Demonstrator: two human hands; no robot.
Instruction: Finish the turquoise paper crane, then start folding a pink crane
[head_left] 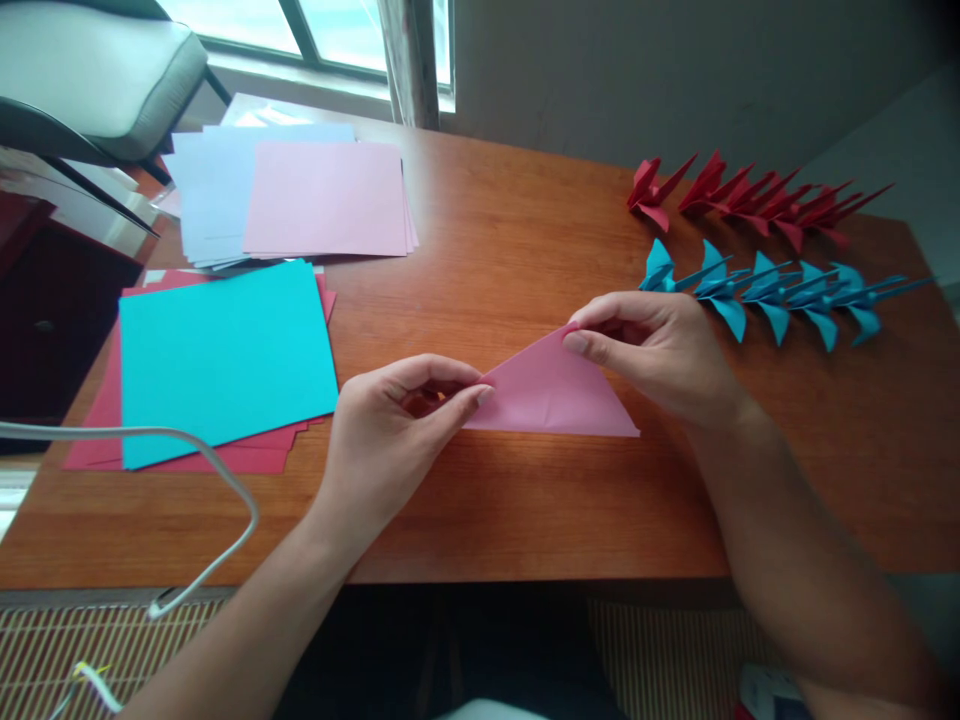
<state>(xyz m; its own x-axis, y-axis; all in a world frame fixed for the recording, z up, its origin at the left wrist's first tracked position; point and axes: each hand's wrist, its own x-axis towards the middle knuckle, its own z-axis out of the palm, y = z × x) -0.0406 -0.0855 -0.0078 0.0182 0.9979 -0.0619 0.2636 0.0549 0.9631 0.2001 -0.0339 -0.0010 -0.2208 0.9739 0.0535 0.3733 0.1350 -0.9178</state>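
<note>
A pink paper [551, 392] folded into a triangle lies on the wooden table [495, 260]. My left hand [390, 435] pinches its left corner between thumb and fingers. The top corner is pinched by my right hand [660, 355], thumb and forefinger closed on the tip. The paper's lower right corner rests flat on the wood.
A turquoise sheet [225, 360] lies on red sheets [105, 420] at left, with pink [326, 200] and pale blue paper [210, 185] stacked behind. Several folded red cranes [757, 200] and blue cranes [780, 295] line the right. A white cable [187, 450] loops over the front left edge.
</note>
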